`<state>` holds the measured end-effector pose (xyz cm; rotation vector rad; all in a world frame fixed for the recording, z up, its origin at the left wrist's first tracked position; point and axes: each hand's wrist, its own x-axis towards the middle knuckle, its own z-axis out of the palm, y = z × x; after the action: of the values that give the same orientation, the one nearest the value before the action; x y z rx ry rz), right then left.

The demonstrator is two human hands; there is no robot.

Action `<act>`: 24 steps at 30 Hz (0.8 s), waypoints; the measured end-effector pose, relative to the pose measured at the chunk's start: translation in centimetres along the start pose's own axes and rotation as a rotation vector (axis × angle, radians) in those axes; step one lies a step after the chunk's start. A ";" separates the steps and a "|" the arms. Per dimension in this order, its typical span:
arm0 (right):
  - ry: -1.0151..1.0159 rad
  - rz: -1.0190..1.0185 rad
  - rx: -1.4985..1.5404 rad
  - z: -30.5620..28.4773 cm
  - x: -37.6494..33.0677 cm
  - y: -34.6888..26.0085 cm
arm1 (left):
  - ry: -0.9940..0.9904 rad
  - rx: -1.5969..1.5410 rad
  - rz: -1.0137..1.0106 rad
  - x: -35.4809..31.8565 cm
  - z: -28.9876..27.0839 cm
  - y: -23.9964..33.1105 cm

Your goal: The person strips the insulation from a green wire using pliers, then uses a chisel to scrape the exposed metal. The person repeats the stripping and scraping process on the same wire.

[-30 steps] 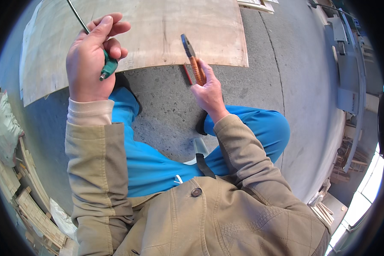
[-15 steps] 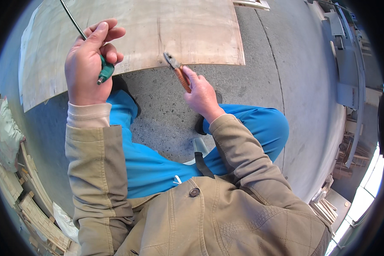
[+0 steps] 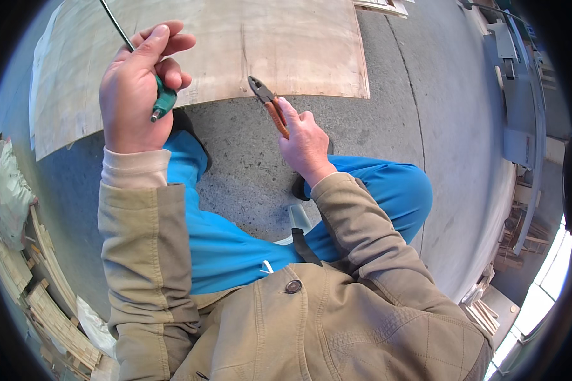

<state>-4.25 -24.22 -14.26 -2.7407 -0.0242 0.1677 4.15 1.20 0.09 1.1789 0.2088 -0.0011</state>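
Note:
I crouch over a concrete floor, blue trousers below me. My left hand [image 3: 136, 95] is raised and grips a screwdriver [image 3: 162, 101] by its green handle, the dark shaft pointing up and away. My right hand [image 3: 305, 143] holds orange-handled pliers [image 3: 268, 101], their dark jaws resting at the near edge of a large plywood sheet [image 3: 286, 44] that lies flat on the floor ahead of me.
Stacks of wooden slats [image 3: 38, 286] and a white sack [image 3: 9, 193] lie at the left. A grey machine or bench [image 3: 521, 108] stands along the right. Grey concrete floor [image 3: 438, 114] stretches between the sheet and that machine.
My right hand has lowered the pliers and swung them leftward, from upright to tilted onto the sheet's edge. My left hand with the screwdriver has shifted slightly up.

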 end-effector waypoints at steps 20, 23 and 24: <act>0.422 -0.284 0.228 -0.7 0.5 -0.3 | 0.000 0.000 -0.022 0.0 -0.1 -0.2; 0.175 -0.114 0.115 -0.1 0.2 -0.5 | -0.003 -0.011 -0.018 0.1 0.0 -0.1; -0.065 -0.003 -0.085 0.0 0.2 -0.5 | -0.019 -0.015 -0.014 0.1 0.0 -0.2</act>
<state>-4.02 -23.75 -14.14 -2.8192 -0.0553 0.2611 4.24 1.15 -0.12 1.1622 0.1996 -0.0229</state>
